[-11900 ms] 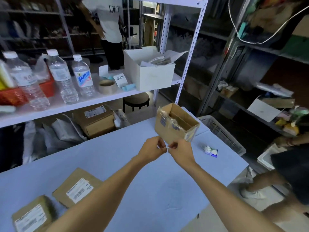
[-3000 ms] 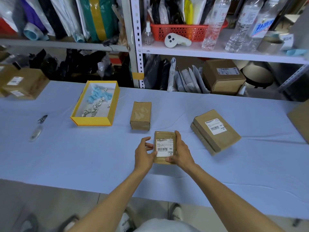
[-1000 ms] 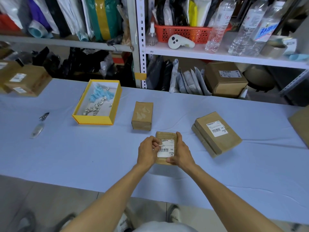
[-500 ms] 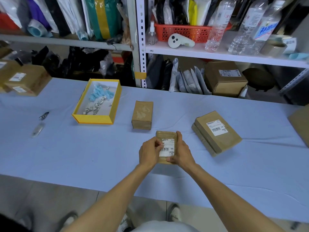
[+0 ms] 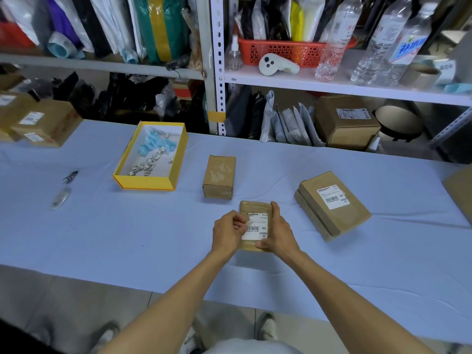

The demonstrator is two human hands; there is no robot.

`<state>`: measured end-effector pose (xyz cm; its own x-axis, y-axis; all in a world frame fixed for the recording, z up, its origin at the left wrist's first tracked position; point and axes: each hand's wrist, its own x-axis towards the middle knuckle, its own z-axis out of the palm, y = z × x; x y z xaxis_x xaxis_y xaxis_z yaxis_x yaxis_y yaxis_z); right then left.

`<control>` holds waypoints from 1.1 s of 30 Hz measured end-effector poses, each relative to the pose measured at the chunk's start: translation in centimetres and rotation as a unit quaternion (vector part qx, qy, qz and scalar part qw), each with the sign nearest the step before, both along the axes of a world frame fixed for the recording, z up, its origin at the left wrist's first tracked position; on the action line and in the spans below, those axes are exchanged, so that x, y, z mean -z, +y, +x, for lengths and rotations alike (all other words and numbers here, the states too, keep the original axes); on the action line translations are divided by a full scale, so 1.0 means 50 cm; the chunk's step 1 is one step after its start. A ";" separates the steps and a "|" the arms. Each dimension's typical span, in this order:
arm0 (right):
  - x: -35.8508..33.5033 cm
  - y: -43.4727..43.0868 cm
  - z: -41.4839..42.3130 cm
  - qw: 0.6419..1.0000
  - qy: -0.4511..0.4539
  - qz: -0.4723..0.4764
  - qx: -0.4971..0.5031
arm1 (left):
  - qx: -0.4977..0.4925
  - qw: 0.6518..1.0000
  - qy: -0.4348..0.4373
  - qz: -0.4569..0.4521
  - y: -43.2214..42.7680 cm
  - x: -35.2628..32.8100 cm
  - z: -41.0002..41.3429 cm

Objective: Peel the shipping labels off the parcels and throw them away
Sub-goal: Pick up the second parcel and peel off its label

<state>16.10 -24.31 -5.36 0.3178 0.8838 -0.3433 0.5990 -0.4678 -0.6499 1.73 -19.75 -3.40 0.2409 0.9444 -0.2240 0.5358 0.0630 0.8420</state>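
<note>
we keep the small brown parcel [image 5: 255,207] between both hands near the front edge of the pale blue table [image 5: 127,238]; we cannot tell whether it rests on the cloth or sits just above it. our right hand [image 5: 278,233] grasps its right side, with the forefinger curled over the far corner and the thumb at the near edge. our left hand [image 5: 227,232] pinches the upper left corner of the white shipping label [image 5: 260,226], and that corner curls up off the cardboard. the rest of the label lies flat, its barcode showing.

just beyond stands a plain small box [image 5: 219,175] with pale scuffed patches on top. well to the right lie two stacked parcels [image 5: 332,218], and the upper one carries a second label [image 5: 332,198]. to the far left an open yellow box [image 5: 145,184] holds blue scraps and crumpled white bits.
</note>
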 end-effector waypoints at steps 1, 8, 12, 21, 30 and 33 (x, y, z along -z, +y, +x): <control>-0.001 0.000 0.000 1.000 0.001 -0.001 -0.001 | 0.000 1.000 -0.001 -0.003 0.000 0.001 0.000; -0.007 0.000 0.000 1.000 0.012 0.004 -0.004 | 0.010 0.998 0.054 0.028 0.000 0.015 -0.002; -0.012 -0.004 0.000 1.000 0.017 0.002 -0.003 | -0.008 0.997 0.066 0.030 0.001 0.028 0.000; -0.047 0.003 -0.010 0.998 0.066 -0.003 -0.016 | -0.033 0.996 0.047 -0.072 0.021 0.015 0.009; -0.066 -0.012 -0.012 0.996 0.091 -0.007 -0.018 | -0.020 0.995 0.016 -0.099 0.020 0.010 0.007; -0.063 -0.013 -0.011 0.995 0.099 -0.004 -0.013 | -0.022 0.993 0.000 -0.120 0.017 0.008 0.008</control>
<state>15.53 -24.96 -2.23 0.2197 0.8878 -0.4043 0.4715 -0.4595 -0.7527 2.11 -18.92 -3.82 0.2003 0.8737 -0.4433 0.5282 0.2848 0.7999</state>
